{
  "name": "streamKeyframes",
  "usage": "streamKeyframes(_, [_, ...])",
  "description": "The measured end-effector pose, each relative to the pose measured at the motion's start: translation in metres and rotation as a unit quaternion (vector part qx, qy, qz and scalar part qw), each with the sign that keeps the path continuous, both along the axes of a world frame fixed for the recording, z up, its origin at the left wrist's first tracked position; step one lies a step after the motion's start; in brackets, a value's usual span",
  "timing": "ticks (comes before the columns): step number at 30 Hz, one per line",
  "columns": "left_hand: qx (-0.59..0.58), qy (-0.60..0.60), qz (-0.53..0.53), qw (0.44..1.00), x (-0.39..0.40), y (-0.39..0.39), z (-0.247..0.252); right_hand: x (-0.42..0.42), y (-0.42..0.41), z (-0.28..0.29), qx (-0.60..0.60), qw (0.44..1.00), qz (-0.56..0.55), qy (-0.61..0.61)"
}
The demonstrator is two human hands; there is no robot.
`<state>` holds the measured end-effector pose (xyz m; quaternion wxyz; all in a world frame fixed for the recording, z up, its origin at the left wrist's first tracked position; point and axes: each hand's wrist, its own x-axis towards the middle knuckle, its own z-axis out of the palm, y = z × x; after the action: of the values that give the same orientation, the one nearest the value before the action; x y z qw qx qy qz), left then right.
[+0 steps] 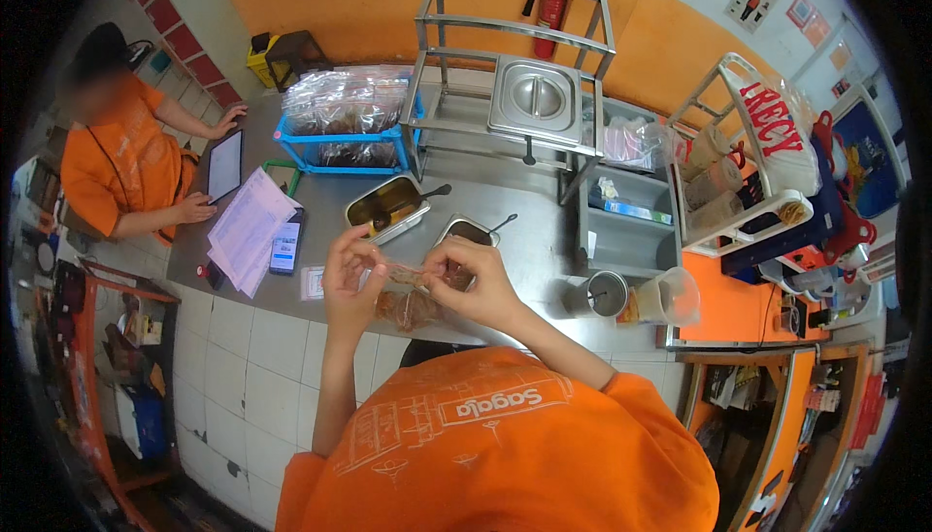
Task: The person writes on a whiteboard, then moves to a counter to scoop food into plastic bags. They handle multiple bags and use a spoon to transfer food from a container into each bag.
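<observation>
A small clear plastic bag [404, 275] is stretched between my two hands above the table's near edge. My left hand [351, 273] pinches its left end between thumb and fingers. The other end is gripped in the fingertips of my right hand [470, 276]. Just below, a clear bag with brown contents [408, 310] lies at the table edge; whether it joins the held plastic I cannot tell. Beyond my hands sit a steel pan of dark oily liquid [397, 197] with a ladle, and a smaller steel pan [455, 225] with a spoon, partly hidden by my right hand.
A blue crate [342, 157] of filled zip bags stands beside a steel rack [513, 20]. Papers [251, 230] and a phone [285, 244] lie left. A person [120, 146] holds a tablet there. A steel cup [601, 295] and a plastic jug [670, 297] stand right.
</observation>
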<state>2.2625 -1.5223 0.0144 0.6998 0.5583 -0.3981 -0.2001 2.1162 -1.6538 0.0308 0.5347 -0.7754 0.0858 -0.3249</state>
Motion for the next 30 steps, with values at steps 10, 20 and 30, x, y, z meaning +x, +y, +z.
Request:
streamKeyframes(10, [0.053,0.027,-0.045,0.997,-0.002,0.021,-0.016,0.007,0.016,-0.022,-0.014,1.0,0.027,0.002])
streamKeyframes(20, [0.08,0.092,-0.045,0.992,-0.015,0.028,-0.036,0.015,0.026,-0.034,-0.011,0.999,0.041,0.009])
streamKeyframes(30, [0.166,0.088,0.197,0.962,0.009,0.09,-0.119,-0.029,0.012,-0.109,-0.006,0.973,-0.024,0.229])
